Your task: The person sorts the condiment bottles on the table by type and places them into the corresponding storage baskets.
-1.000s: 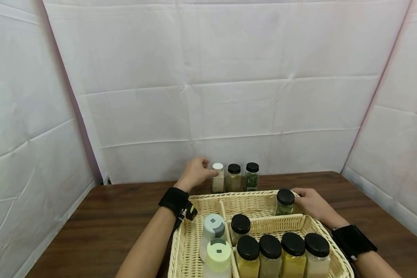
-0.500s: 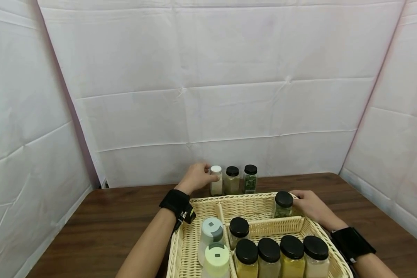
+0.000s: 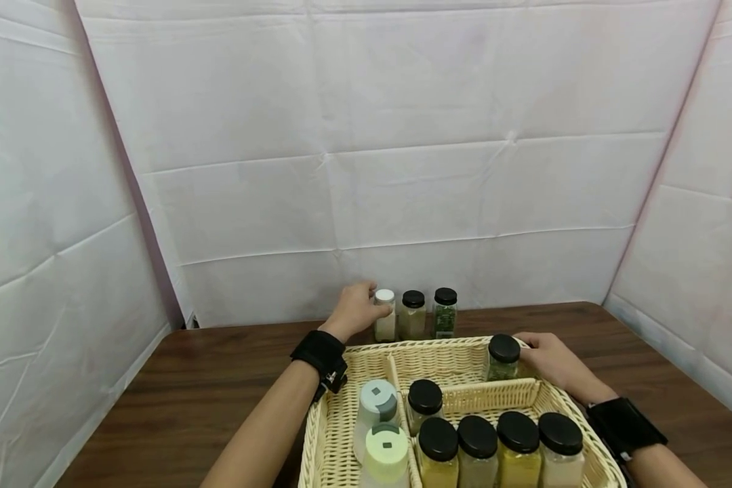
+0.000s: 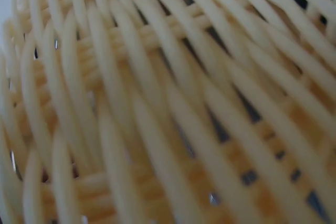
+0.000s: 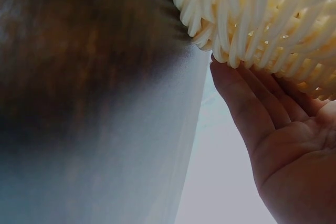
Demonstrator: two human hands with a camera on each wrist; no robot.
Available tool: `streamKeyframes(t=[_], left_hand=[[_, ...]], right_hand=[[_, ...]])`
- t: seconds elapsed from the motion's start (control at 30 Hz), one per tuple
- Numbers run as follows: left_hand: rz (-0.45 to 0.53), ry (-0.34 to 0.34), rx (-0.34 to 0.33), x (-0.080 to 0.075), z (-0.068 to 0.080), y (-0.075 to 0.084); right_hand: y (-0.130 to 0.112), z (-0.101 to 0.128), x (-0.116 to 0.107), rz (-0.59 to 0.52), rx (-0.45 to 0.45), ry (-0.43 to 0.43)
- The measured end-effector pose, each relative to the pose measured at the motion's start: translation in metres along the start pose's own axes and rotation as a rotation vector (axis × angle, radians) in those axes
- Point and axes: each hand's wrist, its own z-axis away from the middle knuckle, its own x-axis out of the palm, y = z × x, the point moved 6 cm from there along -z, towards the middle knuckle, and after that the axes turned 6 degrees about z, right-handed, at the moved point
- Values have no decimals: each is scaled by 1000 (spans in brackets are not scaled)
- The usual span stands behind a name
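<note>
In the head view my left hand (image 3: 361,306) reaches past the wicker basket (image 3: 439,343) and grips a white-lidded jar (image 3: 385,316) on the table behind it. Two black-lidded jars (image 3: 413,315) (image 3: 444,312) stand beside it in a row. My right hand (image 3: 539,352) lies at the basket's far right corner, next to a black-lidded jar of green herbs (image 3: 503,357) inside. In the right wrist view that right hand (image 5: 283,140) is flat, with straight fingers (image 5: 236,93) against the outside of the basket (image 5: 262,19). The left wrist view shows only basket weave (image 4: 168,98).
The basket holds two pale-lidded bottles (image 3: 378,407) on the left and several black-lidded jars (image 3: 497,437) along the front. It sits on a dark wooden table (image 3: 207,379) enclosed by white fabric walls (image 3: 402,169) at the back and sides.
The head view shifted slightly. Both hands have stayed where they were, the left on the white-lidded jar and the right at the basket's corner.
</note>
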Motion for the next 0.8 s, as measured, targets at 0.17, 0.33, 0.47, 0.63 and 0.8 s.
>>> streamKeyframes(t=[0.17, 0.33, 0.47, 0.63, 0.8], left_hand=[[-13, 8, 7, 3, -3, -4], [-18, 12, 5, 5, -4, -5], [-23, 10, 11, 4, -4, -4], [-23, 21, 28, 2, -5, -4], [-29, 24, 22, 2, -4, -6]], right_hand=[[1, 0, 2, 6, -9, 7], [-1, 0, 2, 2, -9, 16], [-2, -1, 2, 13, -9, 21], [-4, -3, 2, 16, -20, 23], [-3, -2, 4, 1, -47, 28]])
